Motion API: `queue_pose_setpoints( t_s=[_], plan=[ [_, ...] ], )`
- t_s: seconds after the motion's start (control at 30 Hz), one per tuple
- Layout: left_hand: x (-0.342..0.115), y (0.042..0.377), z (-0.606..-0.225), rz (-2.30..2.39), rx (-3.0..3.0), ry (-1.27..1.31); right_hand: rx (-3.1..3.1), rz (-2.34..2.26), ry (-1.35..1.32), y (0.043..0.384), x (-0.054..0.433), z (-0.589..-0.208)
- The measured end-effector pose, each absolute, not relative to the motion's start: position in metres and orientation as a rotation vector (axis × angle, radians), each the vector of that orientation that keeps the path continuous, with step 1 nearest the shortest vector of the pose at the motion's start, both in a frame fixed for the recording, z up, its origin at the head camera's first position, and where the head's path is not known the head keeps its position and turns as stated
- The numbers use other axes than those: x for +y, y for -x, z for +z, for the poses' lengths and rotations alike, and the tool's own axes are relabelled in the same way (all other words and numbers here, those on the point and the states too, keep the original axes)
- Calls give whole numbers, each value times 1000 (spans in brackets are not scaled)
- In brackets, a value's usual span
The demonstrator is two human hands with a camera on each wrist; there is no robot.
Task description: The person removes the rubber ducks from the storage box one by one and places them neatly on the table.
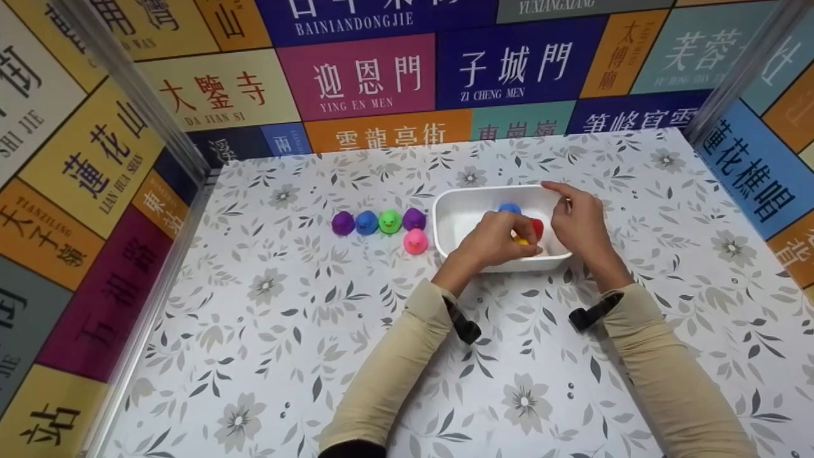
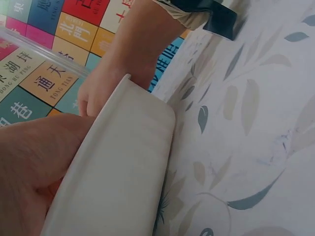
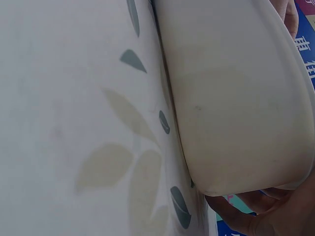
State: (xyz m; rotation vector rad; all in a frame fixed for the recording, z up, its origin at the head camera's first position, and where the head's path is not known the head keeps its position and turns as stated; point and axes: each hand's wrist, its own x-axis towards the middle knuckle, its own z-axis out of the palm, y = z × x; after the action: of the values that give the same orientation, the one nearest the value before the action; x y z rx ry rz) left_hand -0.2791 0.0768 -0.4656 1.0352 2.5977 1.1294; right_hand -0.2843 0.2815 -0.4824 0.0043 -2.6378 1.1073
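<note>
White rounded-rectangular plastic tub (image 1: 455, 219), set on floral-printed white tabletop (image 1: 375, 356).
Head view: small round blue toy (image 1: 509, 208), red toy (image 1: 538, 228) and yellow toy (image 1: 521, 241) are contained; five multicoloured toy ducks (image 1: 390, 221) are placed to its left. Left wrist view: the left hand (image 1: 496, 238) is dipped inside, fingers curled; whether anything is pinched cannot be told. Right wrist view: the tub's end is grasped by the right hand (image 1: 577, 219).

The head picture is bright and mostly clear, with pale shine on the wall (image 1: 706, 60) at top right. Both wrist pictures are dimmer and greyer; in the right one, the box (image 3: 236, 113) looks shady and the bench (image 3: 59, 123) blurry.
</note>
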Motion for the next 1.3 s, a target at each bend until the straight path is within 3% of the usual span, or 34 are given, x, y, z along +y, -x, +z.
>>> queue_pose_setpoints(
  t_s=[0.2,0.83,1.3],
  plan=[
    [74,277,-463,1162,2603,-960,-2640,1119,-2,285,280,-482],
    [60,262,-459,1188,2824,-1203,-2654,1145,3,284,281,-481],
    [45,260,-453,1359,2692,-1229,-2671,1175,19,284,281,-481]
  ],
)
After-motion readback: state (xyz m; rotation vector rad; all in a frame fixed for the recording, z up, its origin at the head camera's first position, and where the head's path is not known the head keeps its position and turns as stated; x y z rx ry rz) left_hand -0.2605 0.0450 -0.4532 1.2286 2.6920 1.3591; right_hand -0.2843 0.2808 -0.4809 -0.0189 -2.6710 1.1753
